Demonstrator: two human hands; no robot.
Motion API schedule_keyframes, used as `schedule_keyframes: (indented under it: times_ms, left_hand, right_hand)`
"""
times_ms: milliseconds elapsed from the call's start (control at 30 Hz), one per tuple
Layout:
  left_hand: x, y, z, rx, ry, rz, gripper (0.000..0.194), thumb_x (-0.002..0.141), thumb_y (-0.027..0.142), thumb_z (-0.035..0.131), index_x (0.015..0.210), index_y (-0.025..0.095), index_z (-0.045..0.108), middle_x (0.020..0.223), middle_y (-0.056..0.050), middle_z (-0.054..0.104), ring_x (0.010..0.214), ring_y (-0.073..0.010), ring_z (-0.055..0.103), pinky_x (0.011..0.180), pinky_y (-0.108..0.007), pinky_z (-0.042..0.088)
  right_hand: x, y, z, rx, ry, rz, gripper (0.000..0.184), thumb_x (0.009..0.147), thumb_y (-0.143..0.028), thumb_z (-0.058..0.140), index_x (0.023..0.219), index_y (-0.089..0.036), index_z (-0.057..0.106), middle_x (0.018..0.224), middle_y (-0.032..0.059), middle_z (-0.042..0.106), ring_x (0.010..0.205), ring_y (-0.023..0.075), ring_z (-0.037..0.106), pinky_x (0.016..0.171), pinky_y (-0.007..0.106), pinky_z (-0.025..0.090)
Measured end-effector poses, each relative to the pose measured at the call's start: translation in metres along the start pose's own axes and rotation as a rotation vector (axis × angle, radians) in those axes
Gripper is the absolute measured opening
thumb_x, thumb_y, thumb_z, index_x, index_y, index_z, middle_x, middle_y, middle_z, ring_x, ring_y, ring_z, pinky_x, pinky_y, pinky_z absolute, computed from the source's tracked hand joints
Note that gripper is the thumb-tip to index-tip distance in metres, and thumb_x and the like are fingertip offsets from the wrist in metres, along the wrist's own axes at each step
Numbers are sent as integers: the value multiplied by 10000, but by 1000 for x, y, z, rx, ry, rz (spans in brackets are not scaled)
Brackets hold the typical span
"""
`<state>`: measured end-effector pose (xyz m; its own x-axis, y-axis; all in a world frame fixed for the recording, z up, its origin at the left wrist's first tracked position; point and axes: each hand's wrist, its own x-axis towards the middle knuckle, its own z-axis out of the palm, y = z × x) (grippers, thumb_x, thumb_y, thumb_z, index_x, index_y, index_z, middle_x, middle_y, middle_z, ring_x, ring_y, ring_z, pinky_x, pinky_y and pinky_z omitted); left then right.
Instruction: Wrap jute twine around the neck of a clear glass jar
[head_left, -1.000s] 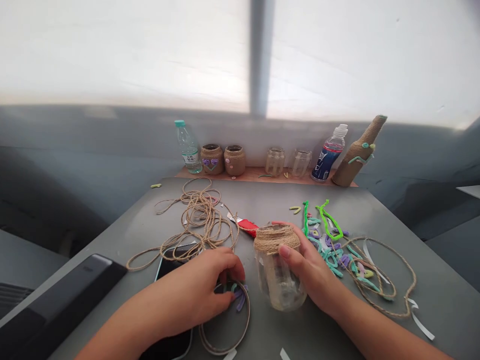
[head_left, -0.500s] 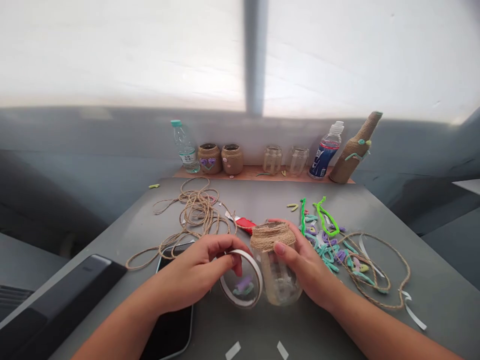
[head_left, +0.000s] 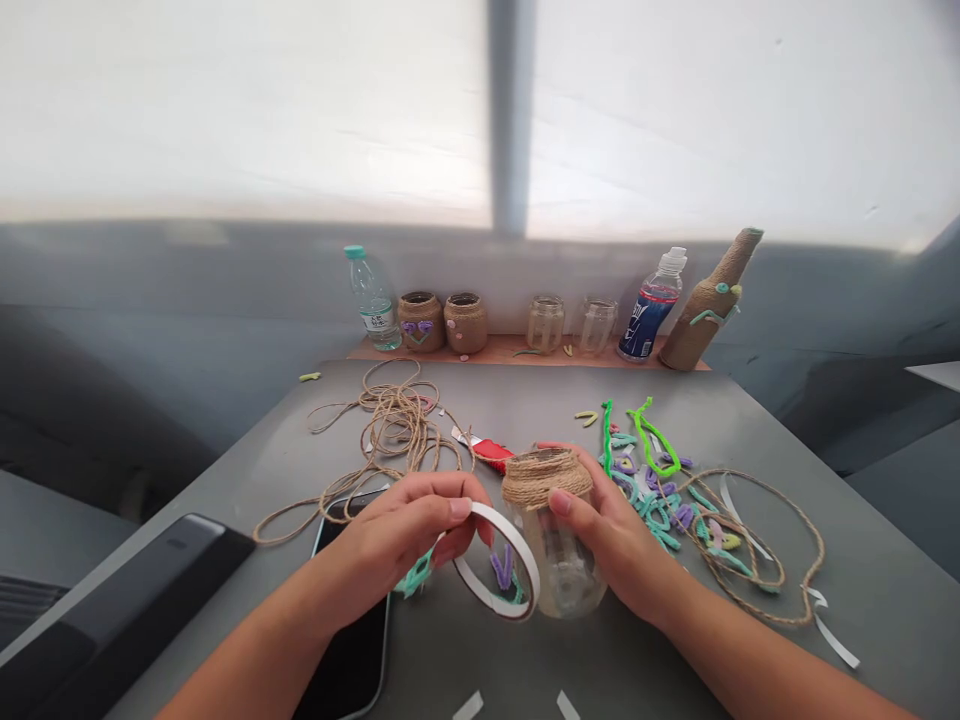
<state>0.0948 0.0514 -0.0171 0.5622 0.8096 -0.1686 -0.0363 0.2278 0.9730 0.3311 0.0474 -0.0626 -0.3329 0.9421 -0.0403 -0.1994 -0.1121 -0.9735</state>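
My left hand pinches the upper edge of a roll of white tape, which hangs tilted with its opening showing. Wrapped around the right side of a clear glass jar, my right hand holds it slightly tilted, thumb on the front. Jute twine is wound in several turns around the jar's neck; the lower glass is bare. The roll's right edge overlaps the jar in view; whether they touch I cannot tell. Purple and teal pipe-cleaner pieces show through the roll.
Loose twine lies in coils at left, beside a phone. A red-handled cutter lies behind the jar. Pipe-cleaner shapes are heaped at right. Along the back stand twine-covered jars, glass jars and bottles.
My left hand has turned the tape roll and shifted it slightly right, closer to the jar. Teal pieces now show below that hand. My right hand and the jar are nearly unchanged.
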Motion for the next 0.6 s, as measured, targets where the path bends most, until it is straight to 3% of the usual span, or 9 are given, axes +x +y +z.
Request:
schedule_keyframes:
  times_ms: [100, 333, 467, 600]
  left_hand:
    - [-1, 0, -1, 64, 29, -5, 261, 843, 366, 591, 760, 159, 727, 665, -34, 555, 628, -161, 393, 601, -276, 319]
    - [-2, -6, -8, 16, -58, 60, 243, 828, 300, 602, 801, 147, 789, 488, 32, 470, 465, -106, 334, 504, -254, 251]
    - [-2, -5, -8, -123, -14, 103, 235, 809, 351, 691, 693, 150, 734, 559, 6, 515, 528, -115, 341, 527, -257, 248]
    - [-4, 5, -5, -373, 69, 167, 283, 808, 347, 669, 586, 182, 606, 537, 31, 358, 573, -149, 315, 566, -275, 331]
  right_hand:
    - [0, -2, 1, 16, -8, 1, 516, 915, -486, 696, 1336, -288, 473, 1203, 46, 692, 1118, 246, 632, 931, 345, 500]
    - [-1, -5, 2, -28, 2, -9, 511, 917, -492, 689, 1331, -277, 480, 1191, 48, 705, 1108, 235, 646, 927, 331, 508]
    - [0, -4, 1, -42, 6, 1, 530, 923, -497, 677, 1353, -269, 468, 1261, 70, 688, 1121, 250, 644, 919, 356, 519]
    - [-1, -4, 2, -34, 7, 9, 536, 918, -496, 682, 1353, -264, 472, 1256, 71, 685, 1115, 255, 641, 912, 360, 517]
